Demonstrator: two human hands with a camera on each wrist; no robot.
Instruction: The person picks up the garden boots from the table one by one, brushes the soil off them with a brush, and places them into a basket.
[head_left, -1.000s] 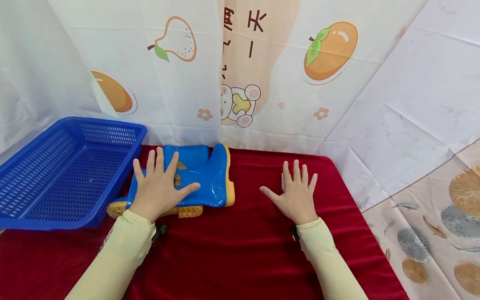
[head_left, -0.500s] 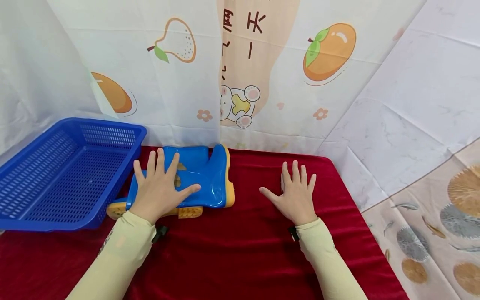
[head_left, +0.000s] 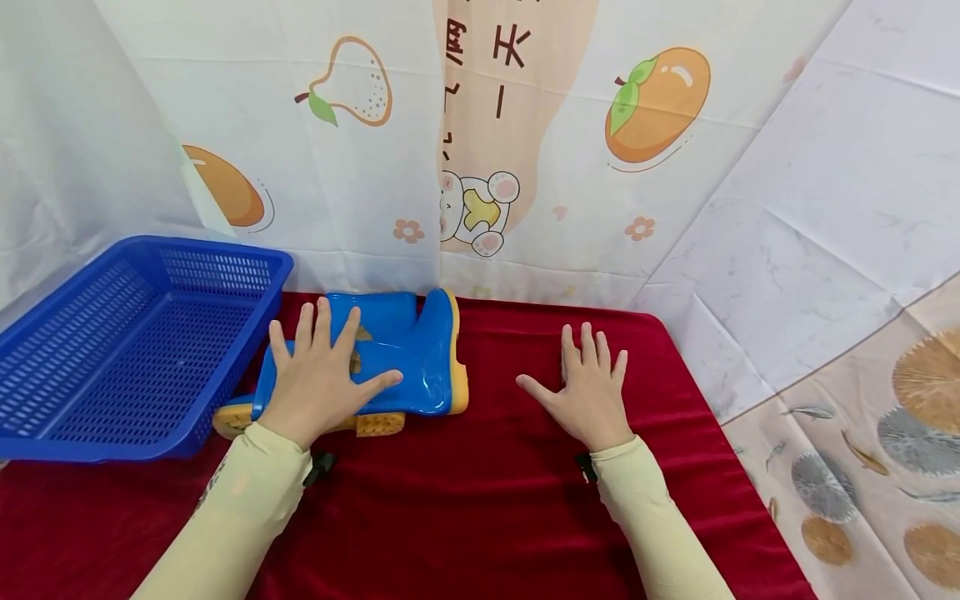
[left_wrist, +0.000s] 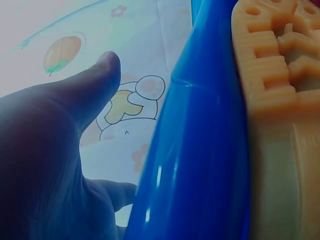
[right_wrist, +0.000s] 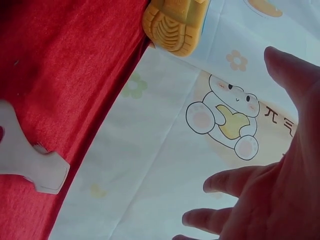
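Observation:
A pair of blue rain boots (head_left: 420, 358) with yellow soles lies on its side on the red cloth, left of centre. Over them spreads my left hand (head_left: 315, 379), palm down with straight fingers, covering part of the shafts. In the left wrist view the thumb and fingers stand beside a blue boot (left_wrist: 195, 150) and a ridged yellow sole (left_wrist: 275, 65). My right hand (head_left: 592, 396) hovers with fingers spread over the cloth to the right. Beneath it, mostly hidden in the head view, lies a white brush-like thing (right_wrist: 35, 160) with a few bristles showing. Neither hand grips anything.
A blue perforated plastic basket (head_left: 157, 367) stands at the left, its near right corner close to the boots. Behind the red-covered table (head_left: 465, 517) hangs a white curtain (head_left: 360, 192) printed with fruit and a cartoon bear. The table's right edge slopes away beyond my right hand.
My right hand has shifted very slightly to the left, its fingers a little closer together. The left hand, boots and basket stay almost as they were.

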